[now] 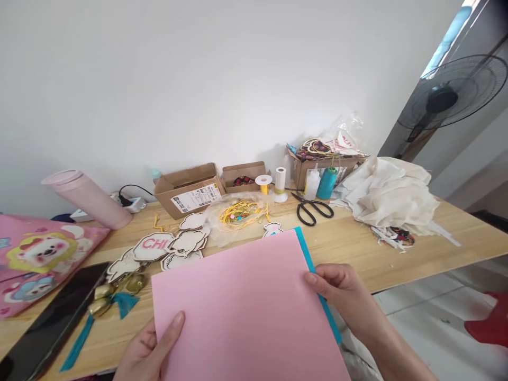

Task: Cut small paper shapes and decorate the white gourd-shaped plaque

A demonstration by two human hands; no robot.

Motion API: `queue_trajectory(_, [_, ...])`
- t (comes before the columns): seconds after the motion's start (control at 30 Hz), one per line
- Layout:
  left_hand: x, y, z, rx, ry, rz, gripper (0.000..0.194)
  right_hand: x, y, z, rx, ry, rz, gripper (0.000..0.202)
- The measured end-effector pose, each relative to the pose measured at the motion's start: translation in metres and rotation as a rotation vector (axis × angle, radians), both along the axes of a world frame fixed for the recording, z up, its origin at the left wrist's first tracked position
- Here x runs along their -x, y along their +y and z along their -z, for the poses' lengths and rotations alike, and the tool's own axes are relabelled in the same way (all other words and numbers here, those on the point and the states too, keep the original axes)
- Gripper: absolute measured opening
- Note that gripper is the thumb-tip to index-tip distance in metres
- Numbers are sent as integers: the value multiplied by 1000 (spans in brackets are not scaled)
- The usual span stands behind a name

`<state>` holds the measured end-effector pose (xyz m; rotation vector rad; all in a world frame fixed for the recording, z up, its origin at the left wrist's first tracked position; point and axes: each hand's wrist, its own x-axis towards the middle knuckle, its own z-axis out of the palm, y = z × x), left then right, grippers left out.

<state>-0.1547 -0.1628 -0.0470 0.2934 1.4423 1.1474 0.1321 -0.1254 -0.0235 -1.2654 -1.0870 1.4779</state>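
Observation:
A large pink sheet (246,307) lies over a blue sheet (305,246), whose strip shows along the right edge. Whether they are paper or felt I cannot tell. My left hand (153,346) grips the pink sheet's left edge, thumb on top and fingers underneath. At the right edge, my right hand (337,291) pinches both sheets between thumb and fingers. Beyond the far edge sit a small white cutout (273,228) and black-handled scissors (310,209). Left of the sheets are several white cutouts (151,246) and gold bells (103,299) with blue ribbons.
Along the wall stand cardboard boxes (166,198), a yellow thread spool (264,185), a white bottle (312,185) and a teal thread cone (327,184). White fabric (391,190) is heaped at right. A pink tumbler (89,201), pink pouch (19,264) and dark tablet-like slab (51,323) occupy the left.

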Motion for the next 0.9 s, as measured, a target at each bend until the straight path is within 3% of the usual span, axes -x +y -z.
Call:
queue_trajectory(0.23, [-2,10,2,-24,23,-19,54,3,3,6,-38,38,152,38])
queue_trajectory(0.37, [-4,14,-3,-80,130,-116,57,2,1,8,-70,162,-26,24])
queue_trajectory(0.47, [-1,16,-5,-106,171,-173,55,4,-2,7,-12,182,-146,38])
queue_trajectory(0.63, [8,16,-1,-158,209,-184,45,8,-2,13,23,150,-167,40])
queue_trajectory(0.9, [11,12,5,-236,192,-116,51,5,-3,23,33,207,-130,29])
